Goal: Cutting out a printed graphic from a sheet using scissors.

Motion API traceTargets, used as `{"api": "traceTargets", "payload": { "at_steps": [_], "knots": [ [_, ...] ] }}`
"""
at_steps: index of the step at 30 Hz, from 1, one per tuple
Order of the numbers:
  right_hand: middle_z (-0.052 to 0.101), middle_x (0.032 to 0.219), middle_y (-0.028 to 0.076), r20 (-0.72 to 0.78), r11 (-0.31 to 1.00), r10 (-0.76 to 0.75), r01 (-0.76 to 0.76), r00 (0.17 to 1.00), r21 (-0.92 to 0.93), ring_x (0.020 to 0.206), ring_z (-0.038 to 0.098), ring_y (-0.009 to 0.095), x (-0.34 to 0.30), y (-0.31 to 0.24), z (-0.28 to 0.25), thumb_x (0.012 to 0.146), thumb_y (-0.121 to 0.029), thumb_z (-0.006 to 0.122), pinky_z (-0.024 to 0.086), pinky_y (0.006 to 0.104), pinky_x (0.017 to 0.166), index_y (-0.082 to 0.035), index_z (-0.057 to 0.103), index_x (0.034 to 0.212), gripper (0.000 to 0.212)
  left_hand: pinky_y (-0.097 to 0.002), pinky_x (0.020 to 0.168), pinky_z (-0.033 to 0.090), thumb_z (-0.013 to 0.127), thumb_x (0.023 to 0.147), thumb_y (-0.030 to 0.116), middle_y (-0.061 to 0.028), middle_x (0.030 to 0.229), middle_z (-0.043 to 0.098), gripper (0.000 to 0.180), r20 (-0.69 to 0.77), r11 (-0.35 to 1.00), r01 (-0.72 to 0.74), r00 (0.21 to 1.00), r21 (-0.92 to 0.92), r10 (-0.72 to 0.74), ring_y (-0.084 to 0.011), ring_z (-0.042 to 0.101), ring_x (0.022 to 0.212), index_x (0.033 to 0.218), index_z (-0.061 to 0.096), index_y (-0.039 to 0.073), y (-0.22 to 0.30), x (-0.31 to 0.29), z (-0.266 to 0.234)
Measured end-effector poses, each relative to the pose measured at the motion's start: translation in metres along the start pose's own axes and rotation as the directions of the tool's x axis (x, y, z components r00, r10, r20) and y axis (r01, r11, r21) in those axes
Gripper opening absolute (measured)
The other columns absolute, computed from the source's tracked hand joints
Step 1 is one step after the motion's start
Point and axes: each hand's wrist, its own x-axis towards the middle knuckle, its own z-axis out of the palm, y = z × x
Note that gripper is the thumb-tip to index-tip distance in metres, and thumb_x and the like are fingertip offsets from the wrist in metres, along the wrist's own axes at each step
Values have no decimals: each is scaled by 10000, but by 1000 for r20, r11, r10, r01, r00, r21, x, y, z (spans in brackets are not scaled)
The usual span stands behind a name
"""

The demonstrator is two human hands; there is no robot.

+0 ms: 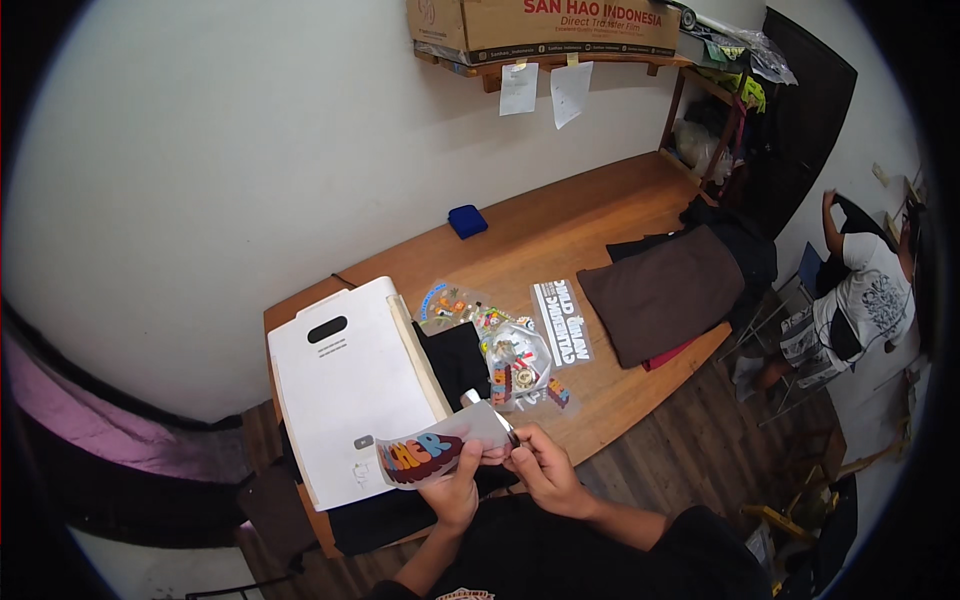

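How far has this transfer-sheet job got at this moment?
Done: the white heat press stands on the wooden table with black cloth beside it. In hand: the left hand and right hand grip a colourful lettered transfer sheet at its edge. Left: a pile of printed sheets and folded brown fabric lie untouched.

Walls: plain white wall behind the table, evenly lit.
Floor: dark wood planks.
Table: long wooden table set against the wall.
Wall shelf: wooden shelf high up, bearing a cardboard box; two paper notes hang below it.
Corner: open shelving unit crammed with bags beside a dark door.
Right edge: a seated person, well apart from the table.
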Motion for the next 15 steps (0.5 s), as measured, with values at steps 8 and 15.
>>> {"api": "traceTargets", "payload": {
  "at_steps": [8,15],
  "knots": [
    [453,766,-3,-11,1000,0,0,1000,-8,667,407,27,2,-3,-2,894,-119,399,363,161,591,0,425,957,137,-263,521,514,539,811,36,-149,735,580,253,1,1000,-6,1000,17,6,-197,594,586,1014,447,-84,-2,1,0],
    [517,724,62,27,988,-38,42,999,-149,631,478,90,3,-4,-14,858,-105,468,390,235,557,10,446,997,181,-286,522,529,533,807,17,-155,746,582,229,10,998,-9,1000,55,8,-206,603,592,994,454,-87,-2,3,-6]
  ]
}}
